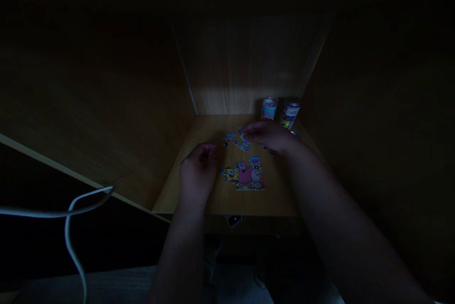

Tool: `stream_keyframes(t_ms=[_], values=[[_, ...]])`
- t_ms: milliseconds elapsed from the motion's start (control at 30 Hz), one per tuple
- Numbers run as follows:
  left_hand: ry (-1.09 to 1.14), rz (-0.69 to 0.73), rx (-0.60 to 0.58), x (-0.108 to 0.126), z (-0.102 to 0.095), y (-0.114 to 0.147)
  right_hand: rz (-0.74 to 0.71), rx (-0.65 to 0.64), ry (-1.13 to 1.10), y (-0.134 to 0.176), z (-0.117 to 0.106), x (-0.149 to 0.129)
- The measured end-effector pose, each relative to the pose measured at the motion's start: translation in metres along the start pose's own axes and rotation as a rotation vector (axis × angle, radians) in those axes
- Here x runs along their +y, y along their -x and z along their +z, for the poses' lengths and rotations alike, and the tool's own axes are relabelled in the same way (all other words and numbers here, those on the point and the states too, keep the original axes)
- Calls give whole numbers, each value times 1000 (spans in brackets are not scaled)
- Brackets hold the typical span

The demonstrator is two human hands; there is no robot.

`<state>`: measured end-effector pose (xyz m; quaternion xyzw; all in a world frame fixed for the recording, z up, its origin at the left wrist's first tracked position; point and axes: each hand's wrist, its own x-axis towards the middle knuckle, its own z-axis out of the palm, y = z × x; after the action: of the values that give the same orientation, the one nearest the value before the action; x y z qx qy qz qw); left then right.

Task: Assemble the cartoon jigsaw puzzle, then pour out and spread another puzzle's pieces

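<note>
Bending over loose pieces (229, 137) beyond the joined puzzle (245, 176), the right hand (267, 134) half-pinched, the left hand (198, 166) curled beside it, likely leaving the picture uncovered; grips unclear.

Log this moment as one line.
right hand: at loose pieces | left hand: left of joined puzzle section | two canisters: back right

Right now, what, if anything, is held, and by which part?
Too dark to tell: the bare right hand is beside small light-blue jigsaw pieces; the bare left hand is curled.

The white cable (35, 214) is cropped, and loose puzzle pieces (245, 148) are too small to count.
</note>
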<state>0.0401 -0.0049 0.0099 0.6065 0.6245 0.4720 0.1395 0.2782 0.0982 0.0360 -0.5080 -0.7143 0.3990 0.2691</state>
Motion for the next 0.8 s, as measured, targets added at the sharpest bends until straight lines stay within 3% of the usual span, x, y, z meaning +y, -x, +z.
stream_keyframes(t_ms=[233,400,800], values=[[29,35,-37,-1,2,1,56,-9,-119,4,4,-7],[9,81,-70,1,3,2,72,-90,-138,5,7,-11],[-82,302,-149,-1,12,5,-36,-288,-194,11,12,-12]])
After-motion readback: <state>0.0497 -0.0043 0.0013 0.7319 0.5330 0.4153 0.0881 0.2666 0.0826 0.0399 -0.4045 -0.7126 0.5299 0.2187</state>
